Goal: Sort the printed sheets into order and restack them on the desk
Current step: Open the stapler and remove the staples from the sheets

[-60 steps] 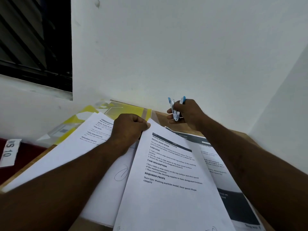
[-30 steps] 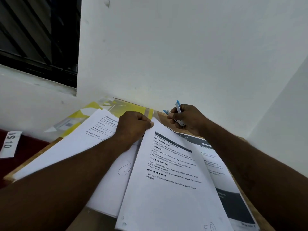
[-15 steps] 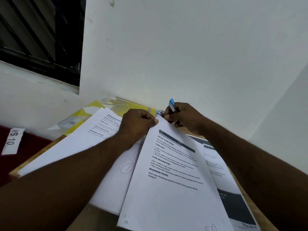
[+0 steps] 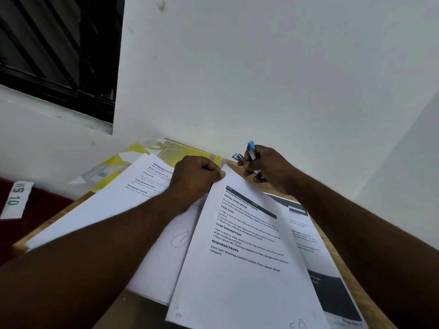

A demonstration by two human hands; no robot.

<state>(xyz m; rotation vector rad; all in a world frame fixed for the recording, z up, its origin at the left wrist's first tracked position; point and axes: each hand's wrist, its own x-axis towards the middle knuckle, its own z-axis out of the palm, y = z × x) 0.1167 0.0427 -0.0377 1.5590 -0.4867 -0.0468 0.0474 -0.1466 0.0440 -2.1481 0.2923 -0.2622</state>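
Several printed sheets lie fanned on the wooden desk [image 4: 349,269]. The top sheet [image 4: 240,269], headed with washing machine cleaning text, slants across the middle. My left hand [image 4: 194,179] pinches its far corner between thumb and curled fingers. Under it lie a sheet with a pencilled oval [image 4: 166,252], a left sheet [image 4: 111,200] and a right sheet with dark bands [image 4: 316,248]. My right hand [image 4: 268,167] grips a small blue and metal stapler [image 4: 247,155] just beyond that corner, its jaws apart and pointing at the corner.
A yellow and clear plastic folder [image 4: 133,160] lies at the back left against the white wall. A dark red surface with a label reading WS 10 [image 4: 16,198] sits left of the desk. A dark window is at upper left.
My right hand has brought the stapler leftward and down, from beside the far wall to right next to the pinched corner. My left hand keeps its pinch on the sheets.
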